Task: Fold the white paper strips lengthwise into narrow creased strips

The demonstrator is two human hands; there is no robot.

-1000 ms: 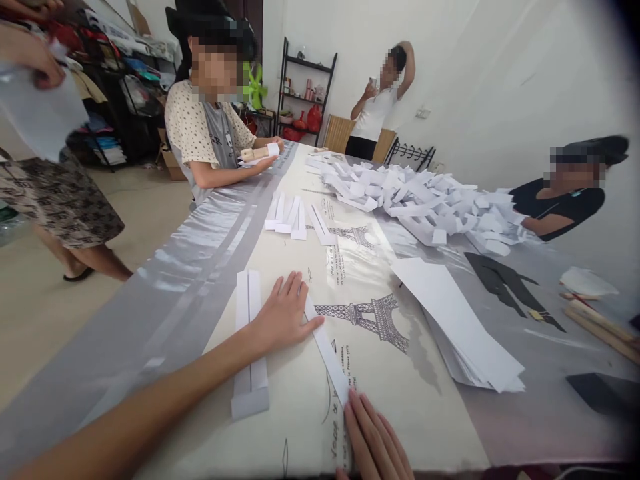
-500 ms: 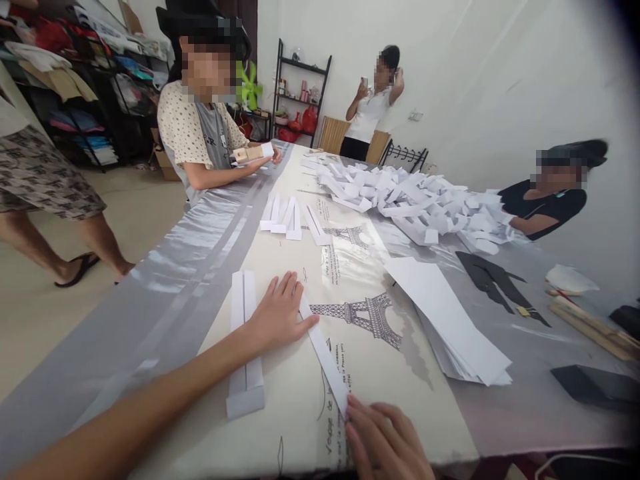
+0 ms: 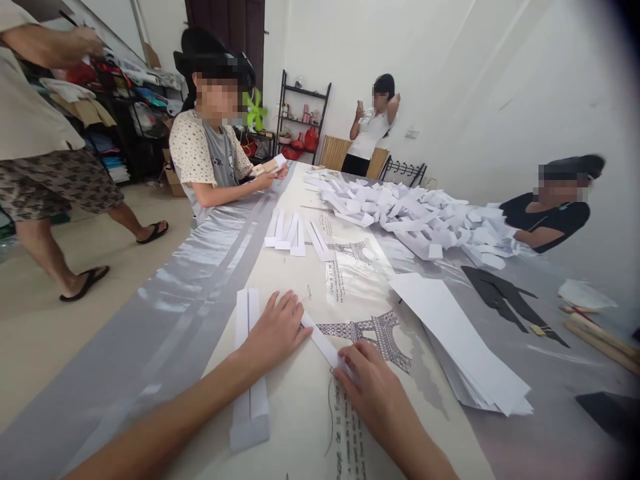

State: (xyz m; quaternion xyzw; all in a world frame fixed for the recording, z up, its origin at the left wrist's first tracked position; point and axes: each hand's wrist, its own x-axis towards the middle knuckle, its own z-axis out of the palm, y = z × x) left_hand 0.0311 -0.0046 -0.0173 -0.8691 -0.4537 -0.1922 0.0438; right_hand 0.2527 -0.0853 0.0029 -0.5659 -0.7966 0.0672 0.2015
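My left hand (image 3: 277, 330) lies flat with its fingers stretched out, the thumb side against the upper end of a narrow folded white paper strip (image 3: 323, 346). Along the strip's lower part is my right hand (image 3: 367, 380), fingers bent and closed on the paper edge. The strip lies slantwise on the printed tablecloth, its lower end hidden by the right hand. Left of it, partly under my left wrist, is a longer folded paper piece (image 3: 250, 413) with a seam down its middle. A fanned stack of white paper sheets (image 3: 460, 340) rests to the right.
Several folded paper pieces (image 3: 295, 233) lie farther up the cloth. Behind the stack spreads a large heap of folded paper (image 3: 400, 207). Dark flat pieces (image 3: 500, 297) and a dark box (image 3: 610, 413) are at right. Other people are around the table; one (image 3: 215, 153) holds a wooden piece and paper.
My right hand has moved up along the strip towards my left hand, which stays in place. The view has tilted a little upward. A person at left has stepped.
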